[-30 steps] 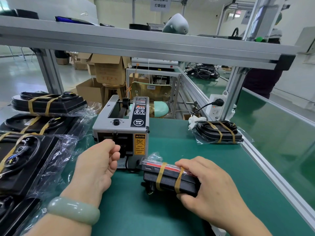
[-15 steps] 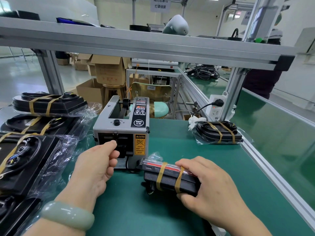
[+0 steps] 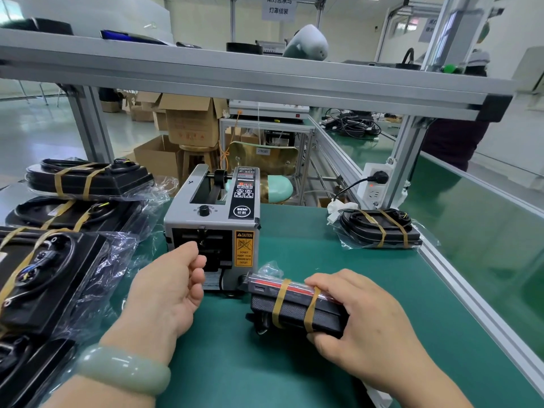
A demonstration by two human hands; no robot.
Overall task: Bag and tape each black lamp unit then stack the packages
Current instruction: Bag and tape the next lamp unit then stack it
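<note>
Left hand (image 3: 173,287) fingers curled; right hand (image 3: 365,325) grip round lamp unit (image 3: 294,315).

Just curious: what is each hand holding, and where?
Right hand grips the bagged lamp unit by its right end. Left hand at the tape dispenser outlet: cannot tell.

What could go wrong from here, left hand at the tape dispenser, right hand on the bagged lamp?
1. The left hand has its fingertips at the outlet of the grey box-shaped tape dispenser, beside its yellow caution label; the cutter might nick them.
2. Only the right hand grips the black lamp unit in its clear plastic bag; it could slip or tip during taping.
</note>
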